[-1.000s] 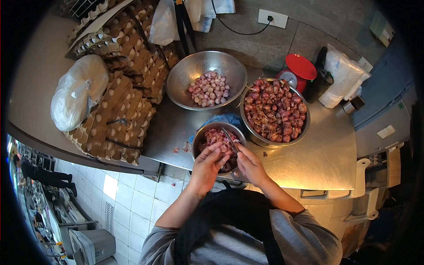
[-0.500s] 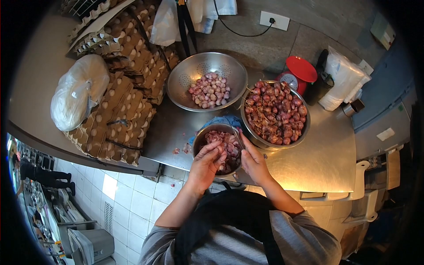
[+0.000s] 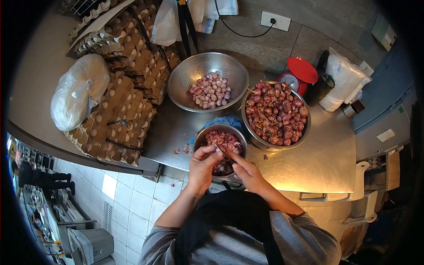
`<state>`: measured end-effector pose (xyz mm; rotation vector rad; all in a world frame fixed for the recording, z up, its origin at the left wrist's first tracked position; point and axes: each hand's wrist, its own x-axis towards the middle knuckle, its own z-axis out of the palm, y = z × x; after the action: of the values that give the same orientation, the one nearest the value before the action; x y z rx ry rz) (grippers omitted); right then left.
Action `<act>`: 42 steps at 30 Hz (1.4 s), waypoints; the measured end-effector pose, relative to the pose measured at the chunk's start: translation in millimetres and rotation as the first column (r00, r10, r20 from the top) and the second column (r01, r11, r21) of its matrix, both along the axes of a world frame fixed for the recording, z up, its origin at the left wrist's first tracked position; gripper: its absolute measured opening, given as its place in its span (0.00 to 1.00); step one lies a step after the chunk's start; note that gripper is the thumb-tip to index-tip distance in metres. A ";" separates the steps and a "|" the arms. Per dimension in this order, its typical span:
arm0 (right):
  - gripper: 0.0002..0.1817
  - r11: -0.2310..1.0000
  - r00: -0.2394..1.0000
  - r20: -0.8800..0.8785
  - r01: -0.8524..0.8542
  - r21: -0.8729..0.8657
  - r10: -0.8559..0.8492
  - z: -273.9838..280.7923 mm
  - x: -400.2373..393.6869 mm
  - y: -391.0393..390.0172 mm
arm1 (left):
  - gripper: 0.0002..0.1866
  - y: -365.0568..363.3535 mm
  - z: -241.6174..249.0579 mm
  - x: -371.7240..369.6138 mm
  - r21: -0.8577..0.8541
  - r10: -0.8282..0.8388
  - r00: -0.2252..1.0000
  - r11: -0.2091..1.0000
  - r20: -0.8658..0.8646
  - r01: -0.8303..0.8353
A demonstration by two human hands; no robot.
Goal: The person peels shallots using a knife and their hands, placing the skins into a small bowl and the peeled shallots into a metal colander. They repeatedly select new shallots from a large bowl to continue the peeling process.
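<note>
Over a metal bowl of shallot skins (image 3: pixel 223 138), my left hand (image 3: pixel 202 168) pinches a small pale shallot (image 3: pixel 217 149) between thumb and fingertips. My right hand (image 3: pixel 251 174) is closed around a small knife (image 3: pixel 226 153), its dark blade angled toward the shallot. The fingers partly cover both. Behind the skins bowl stands a perforated metal colander (image 3: pixel 176 90) with peeled shallots (image 3: pixel 210 90) in it. To the right, a larger metal bowl (image 3: pixel 304 132) is heaped with unpeeled red shallots (image 3: pixel 278 112).
Stacked egg trays (image 3: pixel 119 119) and a tied plastic bag (image 3: pixel 79 92) stand at the left. A blue cloth (image 3: pixel 229 121) lies under the skins bowl. Behind the unpeeled shallots is a red scale (image 3: pixel 302 73). Loose skins dot the metal table (image 3: pixel 313 165). A person (image 3: pixel 42 176) stands far left.
My right hand has turned and lowered, bringing the knife from upright beside the bowl's right side down to the shallot in my left hand. My left hand has shifted slightly.
</note>
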<state>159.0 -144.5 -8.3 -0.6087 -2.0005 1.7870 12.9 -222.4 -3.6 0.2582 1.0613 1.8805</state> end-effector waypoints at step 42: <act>0.24 0.955 0.993 0.110 0.075 -0.288 -0.045 4.3 4.0 2.8 | 0.10 -2.1 7.7 9.5 0.039 -0.110 0.994 0.993 0.005 0.110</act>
<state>163.0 -141.7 -3.9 -0.8574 -1.7702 2.0701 22.4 -224.5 4.1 0.3256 0.9868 1.8034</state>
